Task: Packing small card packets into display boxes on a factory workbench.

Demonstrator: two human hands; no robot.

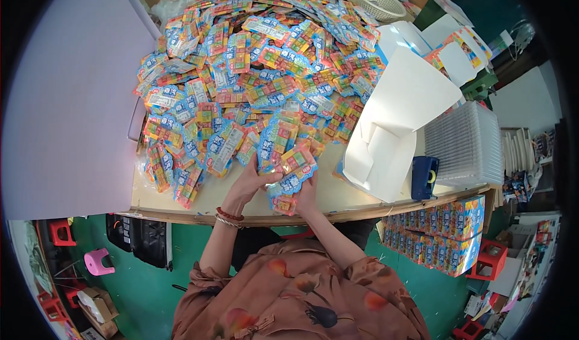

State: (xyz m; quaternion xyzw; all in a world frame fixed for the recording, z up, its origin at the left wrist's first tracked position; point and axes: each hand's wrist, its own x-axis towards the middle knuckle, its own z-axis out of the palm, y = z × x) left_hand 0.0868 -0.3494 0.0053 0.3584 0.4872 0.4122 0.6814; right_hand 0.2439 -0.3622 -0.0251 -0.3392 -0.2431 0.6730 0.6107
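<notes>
Several colourful blister packs [292, 166] with blue wavy-edged tops and small red, yellow and green squares are between my two hands at the table's front edge. My left hand [248, 182] is closed on their left side, its thumb lying across the front. Along their right side my right hand [306, 196] is wrapped, with most of its fingers hidden behind the packs. Just beyond my hands spreads a big heap of the same blister packs [265, 69], lying at all angles. To the right stands an open white carton [386, 153], its tall flap raised.
A blue tape dispenser [424, 177] and stacked clear plastic trays [464, 144] stand right of the carton. A cream basket [380, 3] sits at the back. A pale panel [72, 99] rises at left. Wrapped printed boxes [440, 234] are below the table's right side.
</notes>
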